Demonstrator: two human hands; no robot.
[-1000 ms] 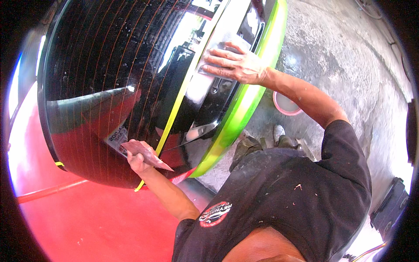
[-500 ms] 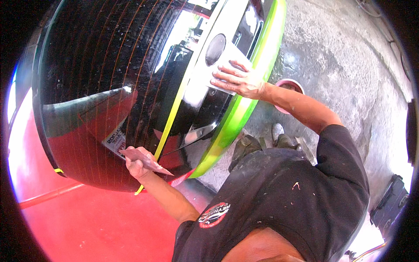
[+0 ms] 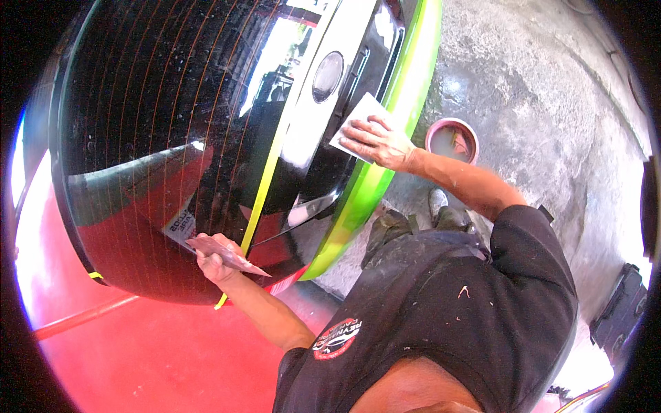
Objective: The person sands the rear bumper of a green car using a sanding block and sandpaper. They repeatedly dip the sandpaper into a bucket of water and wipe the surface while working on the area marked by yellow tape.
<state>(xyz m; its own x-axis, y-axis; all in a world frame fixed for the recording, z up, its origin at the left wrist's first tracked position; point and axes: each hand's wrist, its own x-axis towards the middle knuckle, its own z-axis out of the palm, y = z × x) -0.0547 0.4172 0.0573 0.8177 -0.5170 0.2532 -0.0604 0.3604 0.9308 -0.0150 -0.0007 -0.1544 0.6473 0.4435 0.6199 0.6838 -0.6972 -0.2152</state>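
My right hand (image 3: 379,143) presses a flat white square pad (image 3: 366,113) against the glossy black rear panel (image 3: 313,141) of a car, beside its lime-green bumper (image 3: 411,76). The fingers lie spread over the pad; its exact material is hard to tell. In my left hand (image 3: 217,265) a thin reddish-brown sheet (image 3: 234,257), which looks like sandpaper, is pinched between thumb and fingers. That hand is at the lower corner of the dark rear window (image 3: 158,138), by a strip of yellow tape (image 3: 263,193). A round emblem recess (image 3: 328,77) is above the pad.
A pink bucket (image 3: 470,141) with cloudy liquid and a reddish piece inside stands on the rough grey floor (image 3: 530,89), right of the bumper. Red flooring (image 3: 165,358) spreads at lower left. A black case (image 3: 618,310) is at the far right.
My right hand has slid the white pad away from the emblem recess, toward me along the panel. The left hand has barely moved. The bucket now shows more fully as the view shifted.
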